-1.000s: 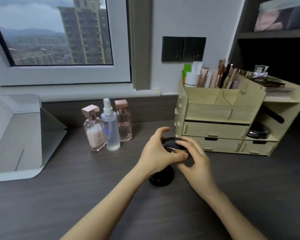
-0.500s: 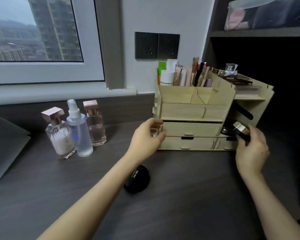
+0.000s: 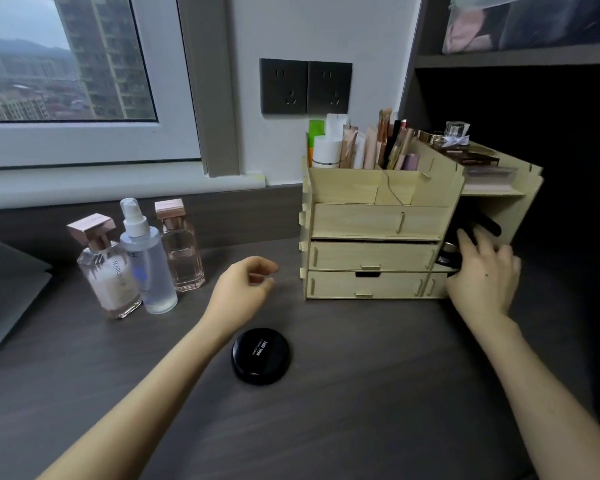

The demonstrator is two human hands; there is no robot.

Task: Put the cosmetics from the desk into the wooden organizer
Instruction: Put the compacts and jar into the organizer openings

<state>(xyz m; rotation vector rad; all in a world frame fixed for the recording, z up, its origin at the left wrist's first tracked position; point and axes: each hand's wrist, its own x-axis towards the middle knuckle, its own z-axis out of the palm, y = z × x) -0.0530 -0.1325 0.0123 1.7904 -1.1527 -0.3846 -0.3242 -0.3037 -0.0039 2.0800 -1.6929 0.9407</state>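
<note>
The wooden organizer [image 3: 371, 220] stands at the back right of the dark desk, with drawers in front and an open side shelf on its right. My right hand [image 3: 482, 275] reaches into that side shelf, its fingers closed around a black compact [image 3: 464, 237] just above another round compact [image 3: 447, 254] lying on the shelf. My left hand [image 3: 246, 289] hovers above the desk left of the organizer, fingers loosely curled, holding nothing. A black round compact [image 3: 260, 355] lies on the desk just below my left hand. Three bottles stand at the left: a pink-capped one [image 3: 108, 271], a spray bottle [image 3: 146, 261] and a square-capped one [image 3: 182, 251].
The organizer's top compartments hold several tubes and brushes [image 3: 368, 147], and a glass perfume bottle [image 3: 456, 133] sits on its right top. A grey folded stand [image 3: 4, 282] lies at the far left. A dark shelf unit [image 3: 568, 150] rises to the right of the organizer.
My right hand has carried the compact from mid-desk into the organizer's side shelf. My left hand let go, drew back and lowered. The view has shifted to the right.
</note>
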